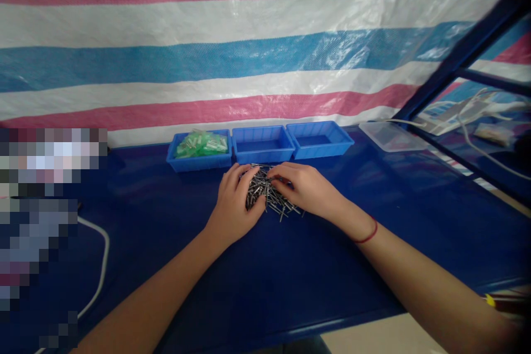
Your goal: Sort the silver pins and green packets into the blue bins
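Your two bare hands meet at a heap of thin metal pins (271, 196) on a dark blue tabletop (265, 287), just in front of a row of three blue plastic bins. Your left hand (237, 202) curves around the heap's left side, its thumb spread well apart from the fingers and pins showing in the gap between them. Your right hand (309, 189) leans in from the other side, fingers bent and tips among the pins; whether they are pinched on any of them, you cannot tell from this angle. The heap lies between your hands, its pins crossing at all angles, with a few loose ends poking out on the side nearest you. A thin dark red cord (368, 235) circles your right wrist.

Beyond your hands, the left bin (201, 164) holds a mound of green and clear packets (201, 144); the middle bin (265, 155) and the right bin (323, 148) complete the line. A translucent plastic tray or lid (392, 137) lies to the right of them, near a dark blue metal frame (460, 55). A white cable (107, 249) bends across the tabletop at your left, and a striped sheet of red, white and blue (207, 66) hangs behind the bins.
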{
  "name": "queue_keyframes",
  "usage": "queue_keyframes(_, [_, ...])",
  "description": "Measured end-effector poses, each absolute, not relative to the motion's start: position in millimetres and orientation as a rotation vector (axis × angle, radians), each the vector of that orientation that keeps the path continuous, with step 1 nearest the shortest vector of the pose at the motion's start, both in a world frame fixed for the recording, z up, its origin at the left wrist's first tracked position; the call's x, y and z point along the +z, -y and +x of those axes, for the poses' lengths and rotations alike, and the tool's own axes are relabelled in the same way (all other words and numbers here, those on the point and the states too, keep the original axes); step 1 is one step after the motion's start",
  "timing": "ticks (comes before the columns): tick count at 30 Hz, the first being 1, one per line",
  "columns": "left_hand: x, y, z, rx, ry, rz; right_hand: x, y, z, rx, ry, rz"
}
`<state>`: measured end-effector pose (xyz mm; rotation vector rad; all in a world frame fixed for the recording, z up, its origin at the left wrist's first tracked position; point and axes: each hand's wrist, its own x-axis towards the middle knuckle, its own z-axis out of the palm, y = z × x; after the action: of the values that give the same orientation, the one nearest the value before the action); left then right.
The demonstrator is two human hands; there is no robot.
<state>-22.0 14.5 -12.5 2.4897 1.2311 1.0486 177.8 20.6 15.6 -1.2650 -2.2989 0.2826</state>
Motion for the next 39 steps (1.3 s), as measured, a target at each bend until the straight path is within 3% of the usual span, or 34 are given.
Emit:
queue_keyframes(8, [-5.3, -6.6, -28.4, 1.127, -1.205, 2.532, 22.8, -16.2, 176.1, 0.303, 2.12, -1.189])
queue_keyframes(17, [6.4, 7.2, -28.3, 1.111, -1.239, 2.077, 24.2, -0.1, 148.2, 1.16, 1.328, -0.912])
queue_keyframes(25, [17.0, 13.9, -31.2, 1.282, -1.227, 1.891, 23.9, 11.8, 137.9, 1.513, 1.113, -0.875])
queue_keyframes(31, [21.5, 14.7, -32.8, 1.318, -1.126, 2.0, 26.3, 13.2, 136.8, 1.591, 1.115, -0.864])
queue_keyframes(39, [18.0, 7.7, -34.5, 1.266, -1.133, 2.015, 25.6, 13.4, 137.2, 1.398, 1.237, -0.79])
